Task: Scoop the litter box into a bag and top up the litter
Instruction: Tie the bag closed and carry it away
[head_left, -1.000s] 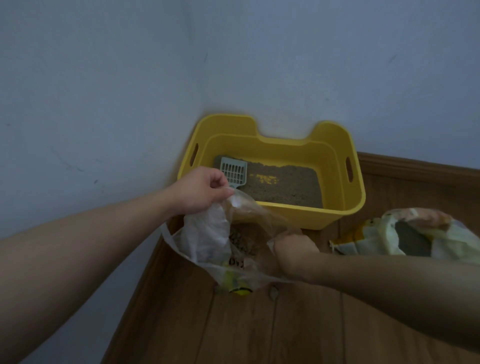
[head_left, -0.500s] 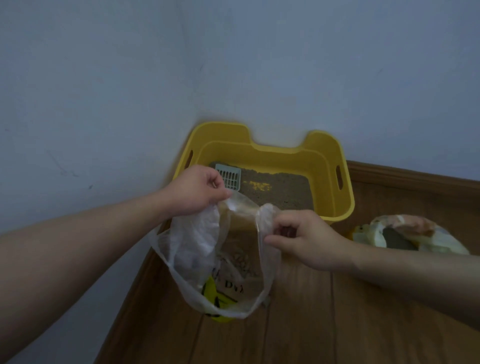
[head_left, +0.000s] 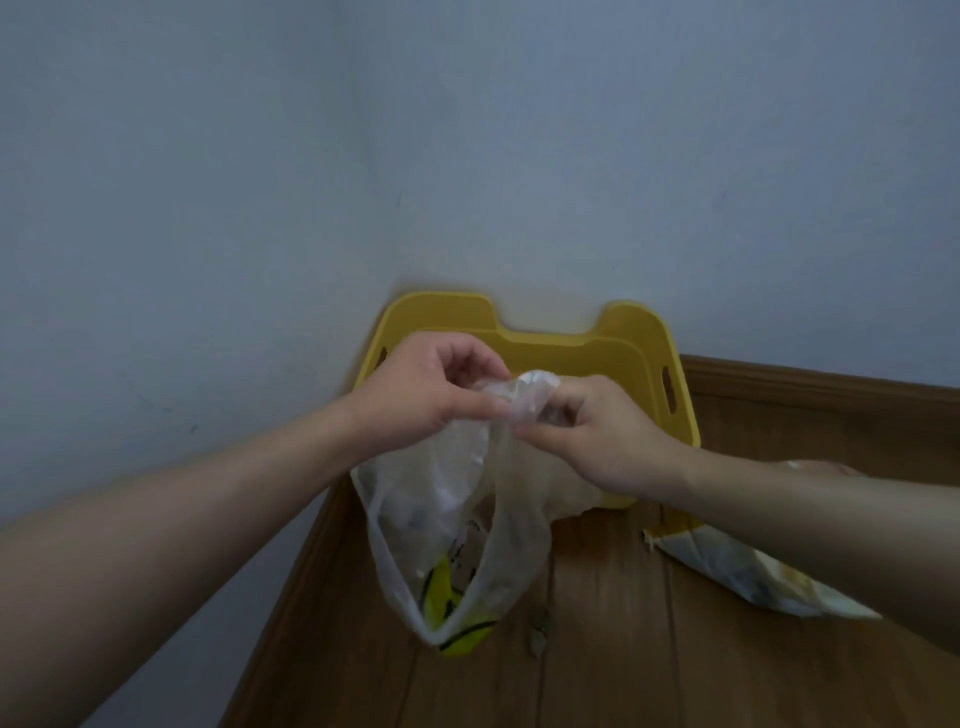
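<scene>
A thin clear plastic bag (head_left: 447, 525) with a yellow print at its bottom hangs over the wood floor in front of the yellow litter box (head_left: 644, 358). My left hand (head_left: 421, 395) and my right hand (head_left: 587, 436) both pinch the bag's gathered top, fingertips nearly touching. The hands and bag hide the inside of the litter box, so the litter and the scoop are out of sight.
The litter box stands in the corner against two pale walls. A crumpled white and yellow litter sack (head_left: 753, 577) lies on the floor at the right, partly under my right forearm. A few small crumbs (head_left: 537, 631) lie on the floor by the bag.
My right hand has moved up and left to meet my left hand, drawing the bag's mouth together. The bag has risen, and it now covers the scoop and litter.
</scene>
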